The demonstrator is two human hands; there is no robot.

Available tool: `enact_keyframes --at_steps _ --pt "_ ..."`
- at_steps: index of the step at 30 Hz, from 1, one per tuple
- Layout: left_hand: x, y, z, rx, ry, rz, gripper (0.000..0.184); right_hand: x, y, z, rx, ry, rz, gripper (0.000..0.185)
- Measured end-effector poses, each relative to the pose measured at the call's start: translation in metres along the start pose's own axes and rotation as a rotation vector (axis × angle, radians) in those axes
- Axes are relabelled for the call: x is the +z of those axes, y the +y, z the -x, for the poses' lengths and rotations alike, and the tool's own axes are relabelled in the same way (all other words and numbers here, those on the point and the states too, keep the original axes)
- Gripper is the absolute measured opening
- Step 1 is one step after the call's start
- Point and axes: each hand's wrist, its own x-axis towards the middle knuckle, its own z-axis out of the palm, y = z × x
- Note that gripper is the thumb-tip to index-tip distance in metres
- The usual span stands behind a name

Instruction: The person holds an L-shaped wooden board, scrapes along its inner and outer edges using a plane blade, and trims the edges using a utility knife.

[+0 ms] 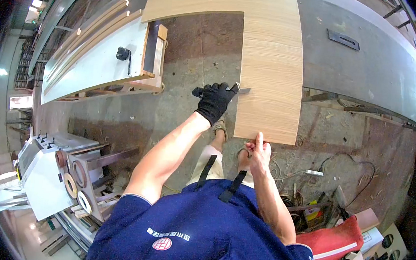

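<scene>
A wood-grain L-shaped board (272,76) extends away from me, its narrow leg pointing at my body. My left hand (214,101), in a black glove, is closed around a hand tool with a dark handle and a flat metal blade (244,90). The blade lies across the inner long edge of the leg; its exact kind is unclear. My right hand (260,152), bare, holds the near end of the board. Its thumb rests at the end edge and the other fingers are curled, partly hidden.
A white panel (99,64) at left carries wood strips (89,33) and a black tape measure (122,53). A grey worktable (375,61) with a dark slotted plate (343,40) stands right. A machine with edging rolls (49,170), a power strip (314,173) and a red bag (332,245) are nearby.
</scene>
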Motion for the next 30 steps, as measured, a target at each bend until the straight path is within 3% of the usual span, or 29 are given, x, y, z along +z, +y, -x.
enact_keyframes --at_steps 3,15,16,20,27,30 --pt "0.003 -0.005 -0.011 -0.011 0.009 -0.053 0.049 0.003 -0.002 0.002 0.017 0.029 0.006 0.041" --pt "-0.007 -0.039 -0.087 -0.079 0.069 0.064 0.052 0.008 -0.01 0.01 0.021 0.039 0.022 0.039" --pt "-0.016 -0.045 -0.098 -0.081 -0.033 0.144 0.053 0.007 -0.009 0.008 0.04 0.035 0.008 0.039" --pt "0.005 -0.059 -0.12 -0.058 0.062 0.131 0.052 0.008 -0.015 0.011 0.051 0.025 0.031 0.037" --pt "0.01 -0.02 -0.03 0.022 0.013 0.119 0.052 0.01 -0.02 0.014 0.027 0.008 0.005 0.037" --pt "0.003 -0.017 -0.044 -0.038 0.042 0.015 0.053 0.009 -0.014 0.013 0.015 0.008 -0.012 0.038"
